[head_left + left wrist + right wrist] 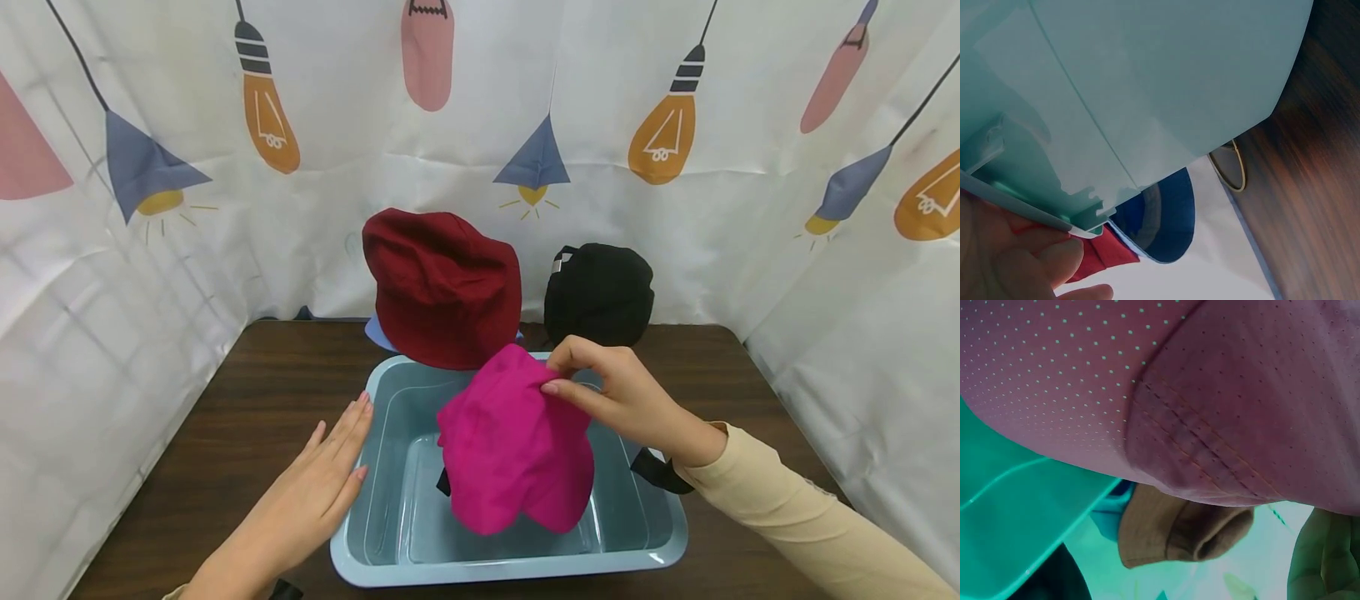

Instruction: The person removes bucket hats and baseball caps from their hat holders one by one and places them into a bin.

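My right hand (pixel 622 396) pinches a bright pink cap (pixel 517 442) by its upper right edge, between thumb and fingers. The cap hangs over the light blue plastic basin (pixel 510 571), and small perforations show in its fabric (pixel 1210 375) in the right wrist view. A short black strap (pixel 444 482) pokes out at its left side. My left hand (pixel 318 487) holds nothing; its fingers are straight and lie along the basin's left rim. In the left wrist view the fingers (pixel 1054 259) are right by the rim.
A dark red bucket hat (pixel 450 292) stands behind the basin, overlapping its far rim in this view. A blue hat (pixel 1175 219) is partly hidden behind it. To its right sits a black hat (pixel 598 293). A patterned white curtain (pixel 337 242) encloses the brown wooden table (pixel 247 400).
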Available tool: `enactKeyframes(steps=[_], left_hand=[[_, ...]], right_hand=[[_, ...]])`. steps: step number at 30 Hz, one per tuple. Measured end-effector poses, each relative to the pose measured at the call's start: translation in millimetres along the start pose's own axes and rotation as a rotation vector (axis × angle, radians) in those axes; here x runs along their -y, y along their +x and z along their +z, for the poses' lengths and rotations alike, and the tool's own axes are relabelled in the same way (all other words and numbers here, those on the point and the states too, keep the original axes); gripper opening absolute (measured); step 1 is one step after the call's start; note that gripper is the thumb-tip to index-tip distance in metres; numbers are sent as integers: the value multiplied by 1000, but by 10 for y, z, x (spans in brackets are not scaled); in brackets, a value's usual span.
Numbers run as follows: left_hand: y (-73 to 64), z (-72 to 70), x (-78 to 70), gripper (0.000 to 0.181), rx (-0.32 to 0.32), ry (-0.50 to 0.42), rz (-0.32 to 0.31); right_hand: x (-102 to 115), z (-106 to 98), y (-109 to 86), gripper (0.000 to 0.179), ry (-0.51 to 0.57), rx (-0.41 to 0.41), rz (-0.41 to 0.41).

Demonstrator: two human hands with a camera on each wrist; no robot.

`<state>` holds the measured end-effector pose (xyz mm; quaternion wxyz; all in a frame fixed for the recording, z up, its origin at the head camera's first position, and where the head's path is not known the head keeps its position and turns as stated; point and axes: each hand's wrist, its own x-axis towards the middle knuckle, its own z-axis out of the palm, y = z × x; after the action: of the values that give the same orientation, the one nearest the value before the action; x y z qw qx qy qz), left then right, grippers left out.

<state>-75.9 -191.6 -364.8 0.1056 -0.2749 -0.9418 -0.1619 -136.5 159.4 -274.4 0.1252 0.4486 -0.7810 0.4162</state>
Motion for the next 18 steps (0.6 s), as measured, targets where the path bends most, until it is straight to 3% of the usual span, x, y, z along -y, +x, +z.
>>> enactKeyframes(steps=[7,18], left_hand=[[9,4,1,66,-18,6,18],[0,4,-1,66,-29,6,27]], right_hand=[[-72,109,-30,23,-38,64,30],[-143,239,-58,20,-47,202,158]])
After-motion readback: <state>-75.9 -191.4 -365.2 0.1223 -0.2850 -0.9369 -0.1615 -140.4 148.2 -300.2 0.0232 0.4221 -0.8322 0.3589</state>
